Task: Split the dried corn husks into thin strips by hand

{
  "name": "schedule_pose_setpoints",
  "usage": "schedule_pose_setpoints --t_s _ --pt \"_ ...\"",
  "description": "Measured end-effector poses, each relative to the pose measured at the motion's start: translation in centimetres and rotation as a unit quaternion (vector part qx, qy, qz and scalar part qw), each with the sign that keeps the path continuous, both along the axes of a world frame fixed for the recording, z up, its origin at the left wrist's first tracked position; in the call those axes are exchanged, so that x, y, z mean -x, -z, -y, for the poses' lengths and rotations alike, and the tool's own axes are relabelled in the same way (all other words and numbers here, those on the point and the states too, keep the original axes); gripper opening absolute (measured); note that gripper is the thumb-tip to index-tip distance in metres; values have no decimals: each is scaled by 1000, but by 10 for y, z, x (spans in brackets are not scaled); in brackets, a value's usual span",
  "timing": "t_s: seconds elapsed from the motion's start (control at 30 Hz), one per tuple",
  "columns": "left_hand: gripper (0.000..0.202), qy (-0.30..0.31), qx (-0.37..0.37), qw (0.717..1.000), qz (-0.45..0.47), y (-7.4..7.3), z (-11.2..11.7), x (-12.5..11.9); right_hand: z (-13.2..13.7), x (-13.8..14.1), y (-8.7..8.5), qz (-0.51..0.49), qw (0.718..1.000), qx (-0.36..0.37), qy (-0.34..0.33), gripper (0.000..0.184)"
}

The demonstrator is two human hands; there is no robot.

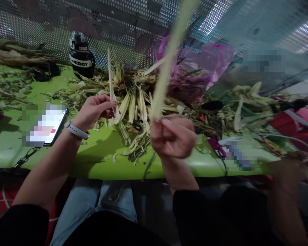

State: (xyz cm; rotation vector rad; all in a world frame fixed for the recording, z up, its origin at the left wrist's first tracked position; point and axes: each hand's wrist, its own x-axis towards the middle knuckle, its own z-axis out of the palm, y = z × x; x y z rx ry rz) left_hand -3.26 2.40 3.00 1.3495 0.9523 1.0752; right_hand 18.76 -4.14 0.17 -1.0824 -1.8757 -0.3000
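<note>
My left hand [97, 108], with a pale watch band on the wrist, is closed in a pinch on the lower end of a slim, pointed piece of corn husk [111, 82] that stands upright. To the right, my right hand [175, 136] is closed round the base of a long pale-green husk strip [167, 73], which rises toward the camera and is blurred. The two hands are apart. Between and behind them lie several pale husk-covered ears [132, 106], probably baby corn, on a heap of leaves. Small scraps [114, 158] are scattered in front.
The green tabletop [97, 167] also bears a black bottle [80, 58], a lit phone [47, 126], a pink plastic bag [207, 68] and dry husks [12, 53]. A perforated metal panel [113, 30] stands behind. Another person's arm [284, 184] is at the right, near a second phone [237, 155].
</note>
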Motion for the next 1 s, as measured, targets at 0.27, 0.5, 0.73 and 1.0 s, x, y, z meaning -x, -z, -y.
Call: schedule_pose_setpoints --t_s 0.27,0.5,0.73,1.0 --pt "13 -11 28 999 -34 20 2 -21 -31 45 6 129 984 110 54 35" --pt "15 -38 20 999 8 27 0 -24 -35 41 17 82 990 58 100 21" --pt "15 -16 10 1000 13 34 3 -30 -37 48 23 83 990 84 81 16" --pt "16 -26 26 998 48 29 4 -33 -40 47 22 83 983 146 68 25"
